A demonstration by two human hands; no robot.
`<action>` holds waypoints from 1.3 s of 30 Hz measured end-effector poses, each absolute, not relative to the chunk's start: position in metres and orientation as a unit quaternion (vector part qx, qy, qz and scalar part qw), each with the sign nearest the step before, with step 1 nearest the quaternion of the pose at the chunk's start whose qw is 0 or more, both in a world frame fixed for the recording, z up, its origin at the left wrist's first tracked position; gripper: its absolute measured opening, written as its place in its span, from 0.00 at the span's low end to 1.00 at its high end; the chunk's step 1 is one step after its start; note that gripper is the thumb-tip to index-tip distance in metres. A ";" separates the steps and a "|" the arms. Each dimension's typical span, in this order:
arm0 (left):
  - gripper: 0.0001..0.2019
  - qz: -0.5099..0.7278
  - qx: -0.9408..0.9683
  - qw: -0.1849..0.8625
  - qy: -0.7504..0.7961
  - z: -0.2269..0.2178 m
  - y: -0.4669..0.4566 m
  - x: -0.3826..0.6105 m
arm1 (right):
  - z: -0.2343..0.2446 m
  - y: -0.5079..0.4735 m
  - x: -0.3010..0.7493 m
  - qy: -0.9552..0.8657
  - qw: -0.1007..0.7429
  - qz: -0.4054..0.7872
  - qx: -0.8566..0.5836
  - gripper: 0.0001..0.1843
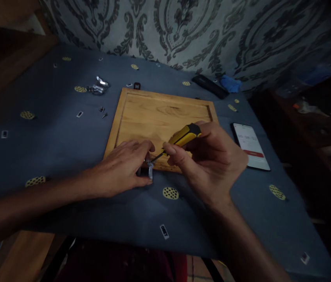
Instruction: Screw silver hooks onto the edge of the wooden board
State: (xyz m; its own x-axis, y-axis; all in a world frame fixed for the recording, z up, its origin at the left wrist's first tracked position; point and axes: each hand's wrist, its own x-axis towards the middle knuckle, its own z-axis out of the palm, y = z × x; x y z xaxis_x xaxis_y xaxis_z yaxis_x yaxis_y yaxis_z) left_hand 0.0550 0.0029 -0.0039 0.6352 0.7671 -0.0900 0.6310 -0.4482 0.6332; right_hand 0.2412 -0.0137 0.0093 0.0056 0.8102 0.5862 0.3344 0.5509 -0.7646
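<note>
The small metal piece is just below the middle of the frame, at the near edge of the wooden board. We hold it in our left hand, with the thumb at its low end and the other fingers at its top and left side. Its long side runs up and down the frame.

The screwdriver comes in from the right on a slant. Its fat yellow end is up and right, and its thin tip points down and left, right at the top of the metal piece. Our right hand has its fingers closed around the handle. The left hand is nearer to the metal piece; the right reaches it only with the tool.

Farther out on the blue surface, little screws and shiny metal parts lie at the upper left. A phone lies on the right.
</note>
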 end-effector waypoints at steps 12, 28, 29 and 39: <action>0.26 0.103 0.844 0.324 0.416 -0.003 0.002 0.055 | 0.006 -0.014 0.244 -0.675 0.558 0.161 -0.455 0.18; 0.25 0.092 0.847 0.317 0.416 -0.002 0.003 0.056 | 0.021 -0.013 0.246 -0.667 0.522 0.334 -0.413 0.12; 0.25 0.093 0.848 0.316 0.415 -0.002 0.003 0.056 | 0.023 -0.013 0.247 -0.672 0.511 0.344 -0.413 0.10; 0.24 0.103 0.845 0.322 0.414 -0.005 0.004 0.055 | 0.016 -0.014 0.246 -0.657 0.550 0.258 -0.447 0.18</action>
